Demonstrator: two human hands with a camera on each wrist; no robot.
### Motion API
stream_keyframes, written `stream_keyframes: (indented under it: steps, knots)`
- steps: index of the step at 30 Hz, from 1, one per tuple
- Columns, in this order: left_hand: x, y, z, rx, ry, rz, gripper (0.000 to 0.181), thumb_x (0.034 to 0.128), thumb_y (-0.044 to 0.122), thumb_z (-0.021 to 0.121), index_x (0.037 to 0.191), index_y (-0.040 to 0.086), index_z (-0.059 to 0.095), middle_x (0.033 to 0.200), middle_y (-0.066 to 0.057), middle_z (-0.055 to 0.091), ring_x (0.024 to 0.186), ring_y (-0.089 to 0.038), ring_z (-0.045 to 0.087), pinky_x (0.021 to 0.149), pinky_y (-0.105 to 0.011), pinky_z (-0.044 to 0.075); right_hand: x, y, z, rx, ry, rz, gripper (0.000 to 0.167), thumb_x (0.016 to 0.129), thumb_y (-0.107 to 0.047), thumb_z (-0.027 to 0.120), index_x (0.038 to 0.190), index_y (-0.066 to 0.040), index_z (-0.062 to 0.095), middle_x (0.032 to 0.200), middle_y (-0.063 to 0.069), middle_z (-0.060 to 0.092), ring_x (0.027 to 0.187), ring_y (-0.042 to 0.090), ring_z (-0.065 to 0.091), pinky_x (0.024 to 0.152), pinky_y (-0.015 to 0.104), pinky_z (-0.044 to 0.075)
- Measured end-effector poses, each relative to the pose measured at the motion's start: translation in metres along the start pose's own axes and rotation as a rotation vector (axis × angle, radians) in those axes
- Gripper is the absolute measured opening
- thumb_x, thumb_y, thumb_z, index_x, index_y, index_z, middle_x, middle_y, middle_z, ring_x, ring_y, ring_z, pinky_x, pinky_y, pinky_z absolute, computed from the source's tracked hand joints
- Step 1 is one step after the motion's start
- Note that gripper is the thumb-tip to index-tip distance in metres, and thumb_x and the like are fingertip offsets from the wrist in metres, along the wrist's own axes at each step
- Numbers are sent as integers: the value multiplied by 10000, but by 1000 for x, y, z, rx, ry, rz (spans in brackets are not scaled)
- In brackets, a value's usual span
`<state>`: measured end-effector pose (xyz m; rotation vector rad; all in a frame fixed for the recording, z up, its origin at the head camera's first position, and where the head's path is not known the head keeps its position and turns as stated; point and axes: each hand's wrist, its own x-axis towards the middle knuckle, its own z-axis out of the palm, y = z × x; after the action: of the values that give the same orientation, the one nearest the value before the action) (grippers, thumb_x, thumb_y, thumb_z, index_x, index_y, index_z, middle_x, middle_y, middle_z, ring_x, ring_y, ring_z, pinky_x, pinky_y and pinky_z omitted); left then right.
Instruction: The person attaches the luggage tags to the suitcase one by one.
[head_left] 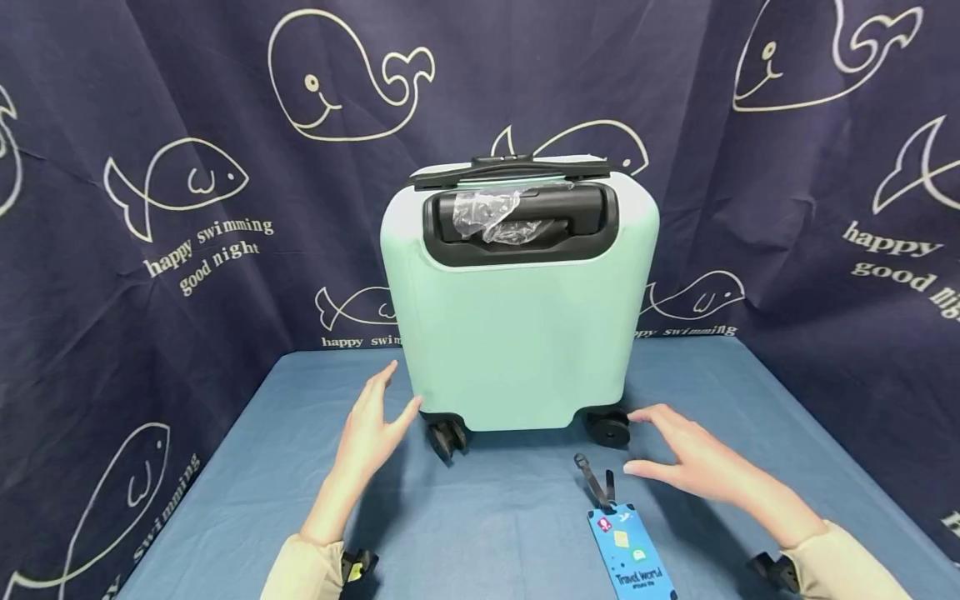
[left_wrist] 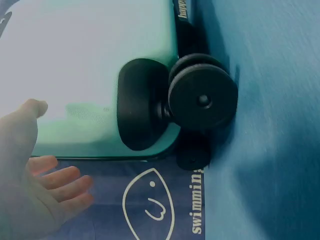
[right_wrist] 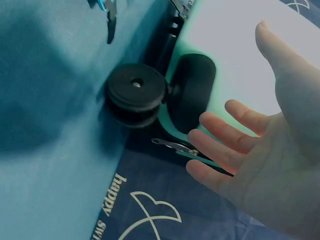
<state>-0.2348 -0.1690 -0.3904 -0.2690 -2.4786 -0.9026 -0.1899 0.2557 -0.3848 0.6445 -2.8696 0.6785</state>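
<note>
A mint-green suitcase [head_left: 517,342] stands upright on its black wheels in the head view, its dark handle recess [head_left: 525,250] partly wrapped in clear plastic. My left hand [head_left: 369,433] is at its lower left side, fingers spread and thumb near the left wheel [head_left: 446,437]. My right hand [head_left: 693,454] reaches toward the lower right side, fingertips near the right wheel [head_left: 607,429]. Both wrist views show the palms facing the suitcase with nothing held; whether any fingertip touches it I cannot tell. Between the forearms lies a blue luggage tag [head_left: 630,546] with a dark strap [head_left: 592,479].
A blue cloth [head_left: 480,517] covers the table. Navy curtains [head_left: 300,192] with white whale and fish drawings hang behind and at both sides. In the right wrist view, a small metal piece [right_wrist: 172,146] sits by the suitcase edge.
</note>
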Motion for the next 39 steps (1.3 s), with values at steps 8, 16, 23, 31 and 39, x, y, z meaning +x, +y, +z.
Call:
stream_keyframes:
  steps: [8, 16, 23, 31, 39]
  knots:
    - [10, 5, 1, -157, 9, -59, 699, 852, 439, 650, 1408, 102, 395, 1343, -111, 507, 1207, -283, 525, 1005, -444, 415, -1, -1, 12, 13, -14, -12, 612, 816, -547, 634, 1221, -100, 533, 1199, 35, 566, 1107, 268, 568, 874, 484, 463]
    - [25, 9, 2, -276, 23, -40, 755, 833, 347, 701, 1426, 54, 339, 1372, -148, 465, 1218, -309, 518, 1045, -382, 396, -4, 1, 20, 41, -75, -50, 517, 838, -535, 612, 1157, -133, 552, 1121, -12, 583, 1022, 214, 572, 842, 353, 485]
    - [34, 13, 2, -336, 13, -100, 843, 802, 418, 710, 1462, 115, 281, 1415, -114, 420, 1255, -275, 490, 1064, -359, 374, -7, 5, 30, 74, -161, -56, 498, 839, -528, 614, 1125, -126, 550, 1081, -11, 586, 968, 192, 576, 795, 327, 488]
    - [46, 15, 3, -391, 25, -107, 836, 786, 419, 730, 1452, 144, 306, 1390, -89, 438, 1244, -267, 499, 1044, -387, 396, -5, 8, 39, 126, -204, -78, 403, 853, -483, 624, 1059, -142, 568, 967, -36, 560, 856, 88, 543, 700, 272, 470]
    - [52, 14, 5, -471, -34, -107, 824, 777, 385, 750, 1454, 249, 300, 1386, -70, 431, 1292, -264, 450, 1000, -458, 428, -5, 14, 51, 251, -307, -92, 342, 889, -368, 620, 1067, -83, 552, 925, 4, 529, 736, -1, 471, 612, 239, 423]
